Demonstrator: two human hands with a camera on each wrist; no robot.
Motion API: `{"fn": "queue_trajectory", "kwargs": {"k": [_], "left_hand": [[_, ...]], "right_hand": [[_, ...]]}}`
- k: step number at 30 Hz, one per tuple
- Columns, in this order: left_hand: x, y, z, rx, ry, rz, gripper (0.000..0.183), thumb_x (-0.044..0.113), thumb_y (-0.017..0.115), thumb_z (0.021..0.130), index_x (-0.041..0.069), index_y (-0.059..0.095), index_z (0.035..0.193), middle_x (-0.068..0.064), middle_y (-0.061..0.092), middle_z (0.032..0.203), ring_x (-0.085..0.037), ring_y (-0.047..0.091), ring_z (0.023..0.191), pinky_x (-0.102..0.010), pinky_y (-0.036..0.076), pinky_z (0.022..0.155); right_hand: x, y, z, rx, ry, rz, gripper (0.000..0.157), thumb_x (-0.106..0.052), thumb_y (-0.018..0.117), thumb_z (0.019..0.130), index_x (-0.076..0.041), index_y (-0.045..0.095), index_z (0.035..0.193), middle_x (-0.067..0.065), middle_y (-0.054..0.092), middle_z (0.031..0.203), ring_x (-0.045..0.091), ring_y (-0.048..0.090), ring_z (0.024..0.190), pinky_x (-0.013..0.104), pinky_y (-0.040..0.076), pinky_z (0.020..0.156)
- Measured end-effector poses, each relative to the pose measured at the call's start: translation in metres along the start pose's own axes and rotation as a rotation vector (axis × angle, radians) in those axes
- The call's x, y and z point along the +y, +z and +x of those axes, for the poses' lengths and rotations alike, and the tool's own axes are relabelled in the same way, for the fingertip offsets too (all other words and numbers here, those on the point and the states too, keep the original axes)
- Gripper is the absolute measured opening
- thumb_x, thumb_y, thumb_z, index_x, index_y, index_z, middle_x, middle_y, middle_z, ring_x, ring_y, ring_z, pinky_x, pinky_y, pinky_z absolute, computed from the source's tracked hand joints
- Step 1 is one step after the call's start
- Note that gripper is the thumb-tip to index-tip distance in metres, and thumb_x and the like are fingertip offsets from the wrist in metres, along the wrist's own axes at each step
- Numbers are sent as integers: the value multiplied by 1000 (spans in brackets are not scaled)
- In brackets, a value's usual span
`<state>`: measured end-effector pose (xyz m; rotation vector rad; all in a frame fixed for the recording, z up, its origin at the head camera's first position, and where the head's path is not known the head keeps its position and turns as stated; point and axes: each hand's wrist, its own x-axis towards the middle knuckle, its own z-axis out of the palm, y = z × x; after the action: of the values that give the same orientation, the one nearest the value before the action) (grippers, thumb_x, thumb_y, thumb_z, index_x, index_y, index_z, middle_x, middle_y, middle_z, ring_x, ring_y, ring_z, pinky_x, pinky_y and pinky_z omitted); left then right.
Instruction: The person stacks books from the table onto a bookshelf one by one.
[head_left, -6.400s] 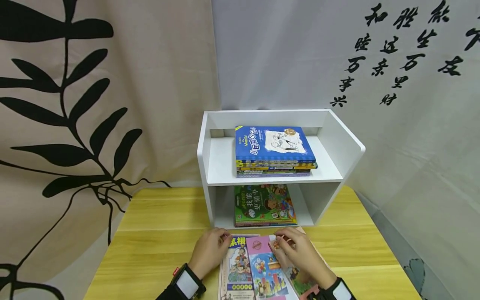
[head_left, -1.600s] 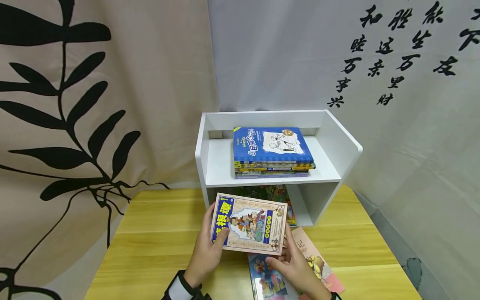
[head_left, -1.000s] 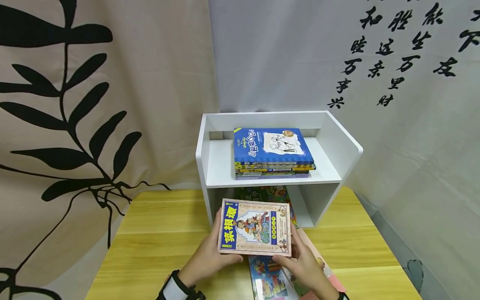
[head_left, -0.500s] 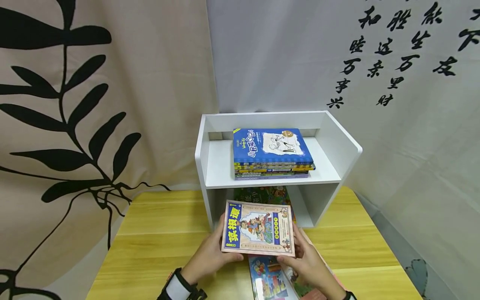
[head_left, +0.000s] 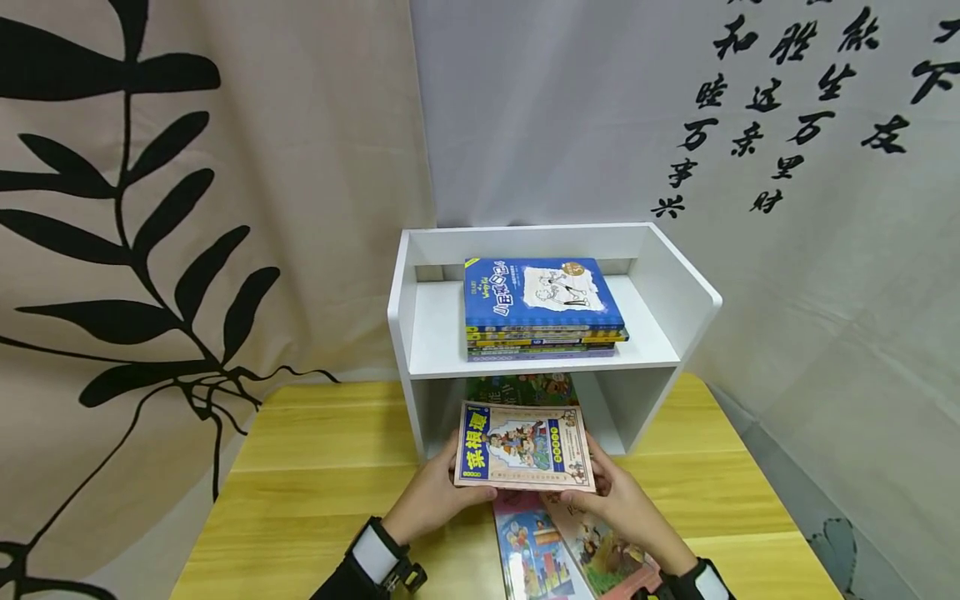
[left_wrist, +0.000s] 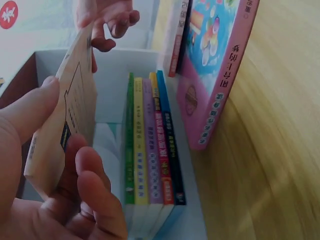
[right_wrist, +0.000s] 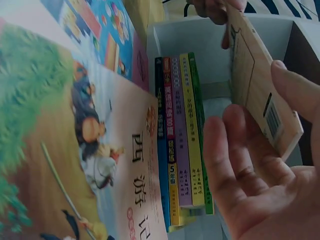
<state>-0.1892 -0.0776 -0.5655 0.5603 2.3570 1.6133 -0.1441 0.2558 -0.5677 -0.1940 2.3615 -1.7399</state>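
Both hands grip a thin beige book [head_left: 523,475] with a blue title band and yellow characters. My left hand [head_left: 429,498] holds its left edge and my right hand [head_left: 628,504] its right edge, thumbs at the near side and fingers beneath. The book hovers in front of the lower compartment, cover up and fairly flat, overlapping the green-covered book [head_left: 521,389] inside. In the left wrist view, spines of several stacked books [left_wrist: 150,145] show beyond the held book's underside. A printed barcode [right_wrist: 273,121] is visible on its back in the right wrist view.
A white two-tier shelf [head_left: 656,342] stands at the back of the wooden table [head_left: 315,475]. Its upper level carries a stack topped by a blue book [head_left: 536,292]. A pink-and-blue book [head_left: 528,550] and a brown-green picture book [head_left: 600,542] overlap on the table below the hands.
The beige book, earlier lying on the table beside the others, was lifted and turned sideways between both hands. In the last half second it moved slightly toward the shelf and flattened.
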Motion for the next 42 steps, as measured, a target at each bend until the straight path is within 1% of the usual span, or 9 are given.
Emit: {"fn": "queue_trajectory", "kwargs": {"k": [5, 8, 12, 17, 22, 26, 33, 38, 42], "left_hand": [[-15, 5, 8, -6, -11, 3, 107, 47, 88, 82, 26, 29, 168, 3, 78, 121, -11, 76, 96, -36, 62, 86], [-23, 8, 10, 16, -17, 67, 108, 46, 88, 82, 25, 27, 169, 0, 77, 123, -13, 75, 95, -43, 60, 89], [-29, 14, 10, 55, -21, 181, 113, 51, 87, 81, 28, 21, 170, -2, 75, 130, -18, 74, 101, -51, 58, 93], [-28, 20, 10, 87, -13, 264, 110, 58, 83, 82, 26, 23, 169, -3, 75, 133, -26, 74, 109, -53, 58, 94], [-25, 24, 11, 146, 24, 334, 100, 58, 81, 85, 22, 34, 166, -8, 70, 143, -33, 71, 118, -54, 58, 98], [-22, 26, 13, 161, 63, 362, 99, 50, 84, 84, 17, 36, 165, -11, 68, 146, -35, 70, 120, -54, 58, 99], [-25, 29, 19, 220, 54, 419, 93, 52, 85, 83, 15, 46, 159, -17, 66, 145, -38, 65, 125, -57, 53, 103], [-25, 32, 19, 302, 40, 507, 91, 58, 88, 76, 14, 58, 150, -26, 62, 136, -43, 55, 125, -62, 49, 101], [-26, 32, 20, 315, 55, 530, 90, 60, 86, 77, 13, 60, 149, -26, 58, 145, -45, 50, 133, -62, 46, 107]], "right_hand": [[5, -4, 8, -26, 42, 12, 110, -22, 79, 95, -7, -1, 170, 31, 65, 136, 35, 76, 98, 47, 66, 75], [10, -4, 12, -36, 68, 47, 114, -25, 80, 94, -7, -2, 170, 32, 64, 135, 41, 76, 96, 54, 65, 69], [16, -2, 16, -61, 68, 40, 114, -26, 81, 93, -14, -2, 171, 28, 72, 126, 33, 76, 84, 45, 66, 64], [18, -1, 18, -62, 84, -4, 113, -25, 81, 93, -24, -1, 172, 25, 74, 118, 25, 58, 56, 37, 50, 47], [19, 1, 20, 8, 81, -96, 115, -27, 83, 91, -25, 1, 172, 30, 70, 128, 31, 74, 69, 47, 61, 51], [22, 1, 21, 45, 79, -148, 115, -30, 85, 89, -24, 5, 172, 36, 63, 137, 27, 77, 78, 46, 62, 52], [26, 2, 24, 141, 49, -229, 112, -33, 87, 86, -25, 15, 172, 34, 70, 131, 22, 77, 75, 38, 62, 52], [25, 1, 27, 200, 12, -373, 108, -33, 89, 83, -19, 25, 170, 23, 76, 119, 16, 72, 73, 36, 60, 59], [23, 0, 28, 263, -28, -556, 105, -43, 89, 81, -7, 37, 164, 15, 68, 115, 20, 62, 78, 39, 55, 66]]}}
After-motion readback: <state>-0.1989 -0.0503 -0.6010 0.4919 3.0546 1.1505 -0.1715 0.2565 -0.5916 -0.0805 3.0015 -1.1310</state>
